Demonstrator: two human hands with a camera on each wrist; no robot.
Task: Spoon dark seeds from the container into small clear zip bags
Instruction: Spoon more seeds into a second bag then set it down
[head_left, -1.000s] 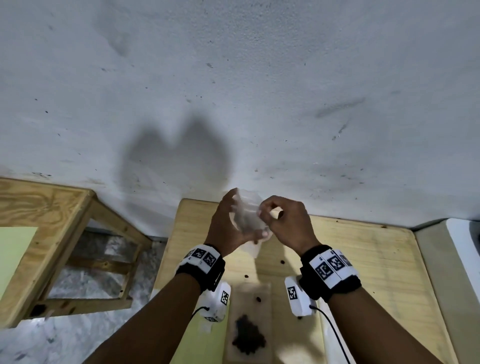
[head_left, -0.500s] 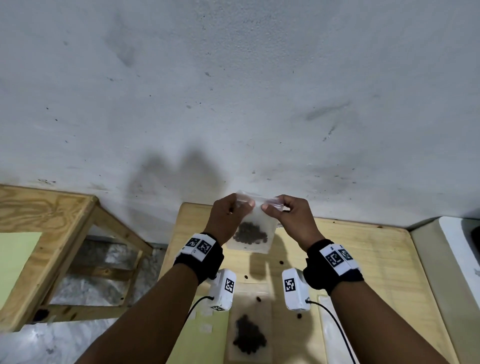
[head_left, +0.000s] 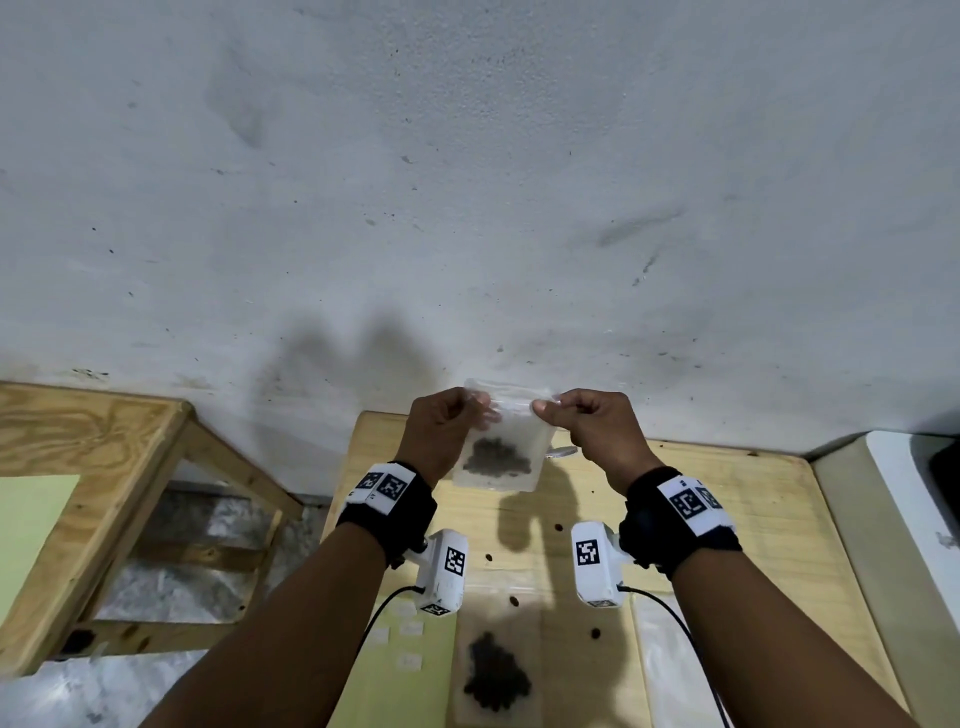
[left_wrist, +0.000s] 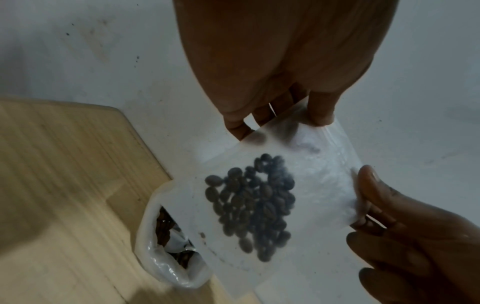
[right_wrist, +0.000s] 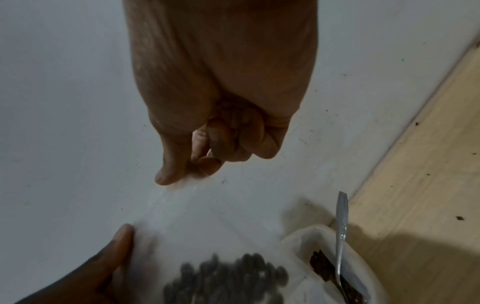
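A small clear zip bag (head_left: 519, 410) hangs upright in front of the wall, with dark seeds (head_left: 496, 460) heaped in its lower half. My left hand (head_left: 480, 404) pinches its top left corner and my right hand (head_left: 544, 406) pinches its top right corner. The left wrist view shows the bag (left_wrist: 319, 174) and its seeds (left_wrist: 255, 205) between both hands. Below the bag stands the white container (left_wrist: 155, 261) of seeds. A metal spoon (right_wrist: 341, 226) leans in the container (right_wrist: 306, 234); its bowl is hidden.
A second filled bag (head_left: 496, 670) lies flat on the wooden table (head_left: 737, 519) near me. Loose seeds (head_left: 558, 528) dot the tabletop. Empty bags (head_left: 667, 670) lie at the right and a green sheet (head_left: 405, 675) at the left. A wooden frame (head_left: 104, 457) stands further left.
The bag was bunched between my hands a second ago. Both hands have risen and moved apart, and the bag now hangs flat from its top edge.
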